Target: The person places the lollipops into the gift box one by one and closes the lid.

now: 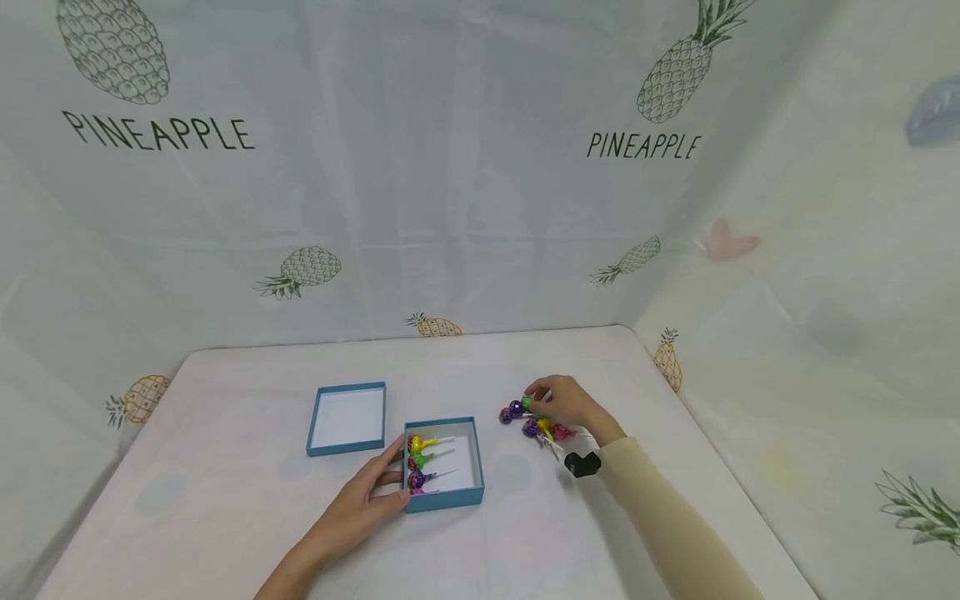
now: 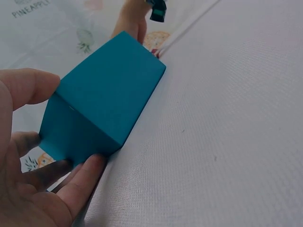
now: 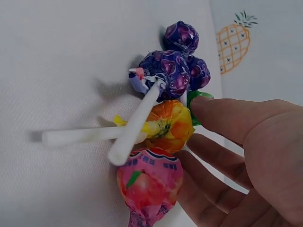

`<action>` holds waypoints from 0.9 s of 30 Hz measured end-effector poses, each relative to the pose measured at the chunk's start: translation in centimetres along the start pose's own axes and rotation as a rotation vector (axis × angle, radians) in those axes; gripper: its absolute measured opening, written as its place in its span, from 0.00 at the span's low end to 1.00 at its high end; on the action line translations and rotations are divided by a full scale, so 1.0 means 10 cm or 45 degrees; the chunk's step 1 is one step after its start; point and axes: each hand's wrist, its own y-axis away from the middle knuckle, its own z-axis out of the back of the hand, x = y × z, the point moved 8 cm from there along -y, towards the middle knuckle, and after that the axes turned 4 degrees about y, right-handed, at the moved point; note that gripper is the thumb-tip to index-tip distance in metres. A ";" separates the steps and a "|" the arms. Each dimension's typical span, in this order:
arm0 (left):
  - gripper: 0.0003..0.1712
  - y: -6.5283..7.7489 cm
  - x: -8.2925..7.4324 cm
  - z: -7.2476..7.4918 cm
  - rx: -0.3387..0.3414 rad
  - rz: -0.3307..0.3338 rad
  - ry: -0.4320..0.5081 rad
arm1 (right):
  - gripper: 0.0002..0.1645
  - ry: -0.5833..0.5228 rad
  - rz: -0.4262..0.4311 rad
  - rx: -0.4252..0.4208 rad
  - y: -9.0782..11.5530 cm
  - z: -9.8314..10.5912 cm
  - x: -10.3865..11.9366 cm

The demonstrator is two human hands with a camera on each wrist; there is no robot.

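My left hand [image 1: 367,502] holds the left side of an open blue box [image 1: 444,498], its thumb at the near corner and its fingers spread along the side. The box [image 2: 113,90] covers its own contents in the left wrist view. Inside lie a yellow lollipop [image 1: 417,444], a green one, a purple one and a pink one, sticks pointing right. Over a loose lollipop group, my right hand [image 1: 564,402] pinches a green lollipop [image 3: 201,100], mostly hidden by the thumb. Beside those fingers are purple lollipops [image 3: 170,73], a yellow lollipop [image 3: 169,124] and a pink lollipop [image 3: 149,182].
The blue-edged box lid [image 1: 347,419] lies inner side up, behind and left of the box. A white cloth [image 1: 517,525] covers the table. Pineapple-printed curtains [image 1: 450,167] hang behind and at the sides. A black device [image 1: 582,464] is at the right wrist.
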 end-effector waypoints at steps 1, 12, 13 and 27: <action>0.49 0.00 0.00 0.00 0.001 0.001 0.005 | 0.15 0.003 0.000 -0.001 0.00 -0.01 0.00; 0.49 -0.01 0.01 -0.01 0.001 -0.020 -0.013 | 0.12 0.015 0.049 -0.021 -0.01 -0.02 0.01; 0.49 -0.01 0.01 -0.01 -0.001 -0.020 -0.013 | 0.12 0.020 0.053 -0.025 -0.01 -0.02 0.01; 0.48 -0.01 0.02 0.00 -0.002 -0.013 -0.017 | 0.13 0.077 0.086 -0.116 0.00 0.15 0.11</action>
